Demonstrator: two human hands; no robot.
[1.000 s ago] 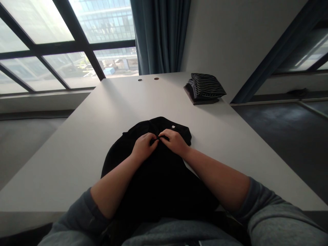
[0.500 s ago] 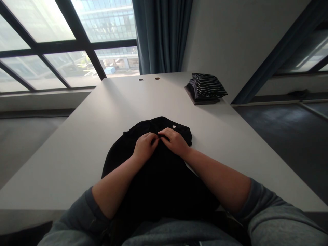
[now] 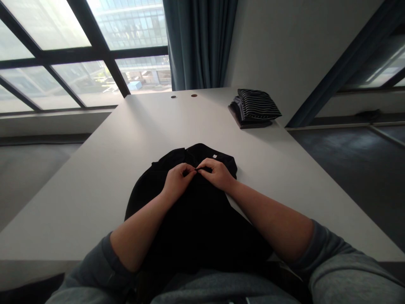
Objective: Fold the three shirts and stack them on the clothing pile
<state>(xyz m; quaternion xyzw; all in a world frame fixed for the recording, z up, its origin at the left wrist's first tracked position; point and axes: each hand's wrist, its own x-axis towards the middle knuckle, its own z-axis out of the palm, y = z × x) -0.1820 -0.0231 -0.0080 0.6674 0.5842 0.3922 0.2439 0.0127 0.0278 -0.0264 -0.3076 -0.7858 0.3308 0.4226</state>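
Near edge of white worktop, centre: black shirt lies bunched, collar end toward far side, lower part running over the edge toward person's lap. Small white tag shows near collar, just beyond R hand.

L hand and R hand both rest on shirt front, just below collar, knuckles up, not spread. Fingertips of both hands pinch shirt at centre, tips almost meeting. Too dark to tell if it's placket, button or plain fabric. Forearms bare, angling in from both sides; grey sleeves end near elbows.

Far R corner of worktop, well apart from hands: folded stack, black-and-white striped garment on top of dark folded cloth. Far edge, roughly mid: 2 small round grommets, side by side. Beyond worktop: large window on L, dark teal curtain next to it.
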